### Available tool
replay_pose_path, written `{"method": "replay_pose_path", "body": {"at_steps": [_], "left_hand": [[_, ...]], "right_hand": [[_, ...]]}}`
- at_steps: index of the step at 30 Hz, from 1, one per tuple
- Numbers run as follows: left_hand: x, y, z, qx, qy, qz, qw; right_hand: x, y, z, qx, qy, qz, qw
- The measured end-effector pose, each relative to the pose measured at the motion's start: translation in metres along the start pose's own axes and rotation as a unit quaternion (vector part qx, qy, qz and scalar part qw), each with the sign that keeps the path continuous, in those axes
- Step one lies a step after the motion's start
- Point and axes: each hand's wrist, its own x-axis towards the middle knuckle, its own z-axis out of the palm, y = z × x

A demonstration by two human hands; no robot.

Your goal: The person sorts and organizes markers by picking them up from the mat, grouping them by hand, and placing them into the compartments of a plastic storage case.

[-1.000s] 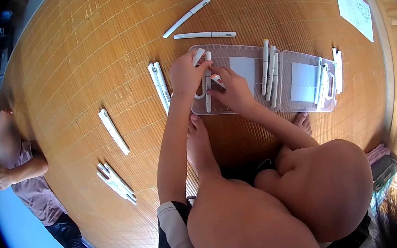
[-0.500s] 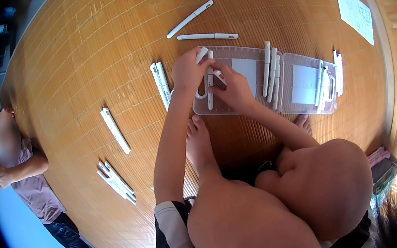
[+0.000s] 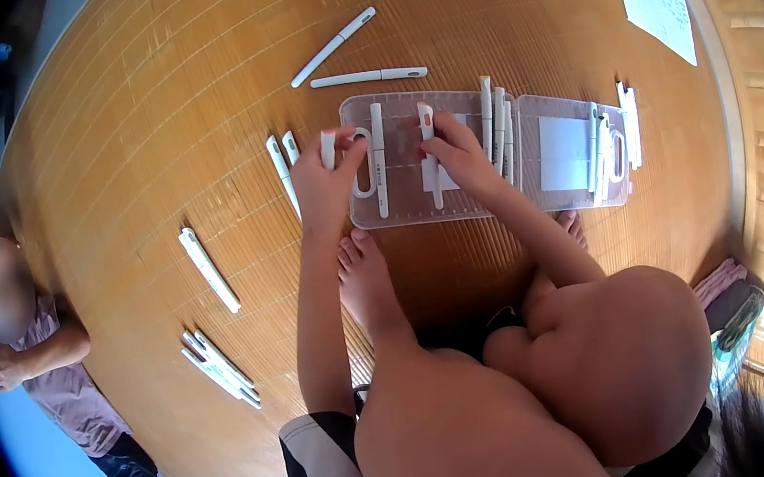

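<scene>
My left hand (image 3: 324,180) is closed around a short-looking white marker (image 3: 329,149), partly hidden by the fingers, at the left edge of an open clear plastic case (image 3: 399,108). Another white marker (image 3: 381,161) lies in the case beside the oval handle (image 3: 358,184). Over the case, my right hand (image 3: 460,156) pinches a white marker with a reddish mark near its top (image 3: 430,140). Several white markers (image 3: 500,126) stand side by side near the hinge. In the case's other half are a white card (image 3: 561,153) and more markers (image 3: 597,152).
Two loose markers (image 3: 335,47) lie beyond the case. More lie left of it, one group (image 3: 220,368) nearer me. A printed sheet (image 3: 652,5) rests on the slatted mat (image 3: 221,115) at upper right. At far left is another person (image 3: 63,377).
My hands have moved apart: the left went left with its marker, the right moved right with another. The marker between them now lies untouched in the case. The view shifted slightly.
</scene>
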Motion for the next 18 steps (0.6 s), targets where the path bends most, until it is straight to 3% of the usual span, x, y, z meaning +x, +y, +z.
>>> {"method": "replay_pose_path", "body": {"at_steps": [6, 7, 9, 11, 12, 14, 18], "left_hand": [[-0.037, 0.015, 0.02, -0.001, -0.083, -0.038, 0.996], [-0.038, -0.003, 0.027, 0.058, -0.056, 0.013, 0.997], [-0.042, -0.008, 0.034, 0.084, -0.045, 0.018, 0.995], [-0.048, -0.009, 0.037, 0.111, -0.063, -0.013, 0.992], [-0.05, -0.012, 0.041, 0.112, -0.059, -0.014, 0.992], [-0.053, -0.015, 0.048, 0.164, -0.042, 0.073, 0.983], [-0.051, -0.014, 0.048, 0.216, -0.051, 0.05, 0.974]], "right_hand": [[0.005, -0.006, 0.004, 0.088, -0.012, 0.032, 0.996], [0.007, -0.005, 0.007, 0.038, 0.006, 0.002, 0.999], [0.01, -0.005, 0.01, -0.009, 0.023, -0.028, 0.999], [0.012, -0.008, 0.01, -0.181, 0.06, -0.023, 0.981], [0.012, -0.008, 0.011, -0.181, 0.056, -0.023, 0.982], [0.011, -0.01, 0.01, -0.165, 0.071, -0.018, 0.984], [0.014, 0.0, 0.011, -0.199, 0.076, -0.048, 0.976]]}}
